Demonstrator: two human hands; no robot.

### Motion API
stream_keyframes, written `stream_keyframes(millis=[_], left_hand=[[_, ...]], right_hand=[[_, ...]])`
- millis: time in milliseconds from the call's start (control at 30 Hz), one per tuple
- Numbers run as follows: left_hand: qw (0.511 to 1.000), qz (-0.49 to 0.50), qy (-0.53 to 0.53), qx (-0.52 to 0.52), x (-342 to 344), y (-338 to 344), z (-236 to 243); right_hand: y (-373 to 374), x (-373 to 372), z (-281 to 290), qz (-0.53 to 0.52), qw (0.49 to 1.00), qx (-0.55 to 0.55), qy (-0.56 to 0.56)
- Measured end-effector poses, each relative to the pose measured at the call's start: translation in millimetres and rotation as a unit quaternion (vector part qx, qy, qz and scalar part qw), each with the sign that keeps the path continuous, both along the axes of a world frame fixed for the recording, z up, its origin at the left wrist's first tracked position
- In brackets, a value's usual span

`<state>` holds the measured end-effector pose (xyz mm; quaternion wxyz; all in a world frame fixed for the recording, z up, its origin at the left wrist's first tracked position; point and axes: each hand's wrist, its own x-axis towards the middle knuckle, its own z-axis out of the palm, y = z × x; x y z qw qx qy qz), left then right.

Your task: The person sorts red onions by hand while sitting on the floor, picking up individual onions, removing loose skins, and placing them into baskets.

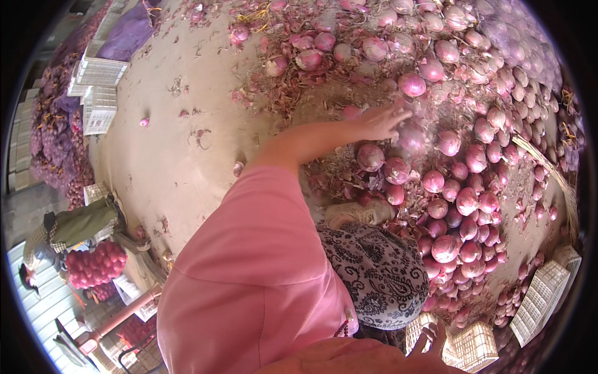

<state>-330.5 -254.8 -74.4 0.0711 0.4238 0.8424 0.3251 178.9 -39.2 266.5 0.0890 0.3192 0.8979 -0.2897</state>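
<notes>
Presently: left hand (381, 121) at onion pile (461, 181), floor (168, 156) level.
Left arm, pink sleeve (255, 262), extends fwd; hand flat, fingers spread, tips touching a red onion (411, 138) w/ another onion (412, 84) just above. Right hand (430, 340) at lower edge, fingers spread, holding nothing, near white crates (473, 343). Patterned cloth (374, 274) beside pile. Mesh sack of onions (94, 263) far left.

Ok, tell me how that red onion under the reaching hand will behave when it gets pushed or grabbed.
The red onion is round, so it would probably roll if nudged, though the packed onion heap may stop it. Its papery skin looks loose, like the flakes on the ground, so it may slip or shed. The left hand, fingers spread, could probably lift it alone.
</notes>
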Motion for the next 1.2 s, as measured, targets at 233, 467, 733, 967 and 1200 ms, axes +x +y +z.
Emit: stream_keyframes(millis=[233,467,733,967,1200], left_hand=[[0.908,0.388,0.096,-0.124,-118,-147,11],[0.861,0.430,-0.170,-0.214,-176,-225,-49],[0.852,0.489,-0.126,-0.137,-152,-183,-68],[0.929,0.365,-0.013,0.053,-91,-117,7],[0.866,0.134,-0.427,0.223,34,5,65]], right_hand=[[72,102,-55,-0.143,0.987,-0.058,-0.043],[115,163,-74,-0.131,0.986,-0.086,-0.049],[58,65,-40,-0.183,0.975,-0.127,0.007],[-3,33,-13,-0.185,0.983,-0.017,0.011],[-44,-59,24,-0.062,0.986,0.041,0.149]])
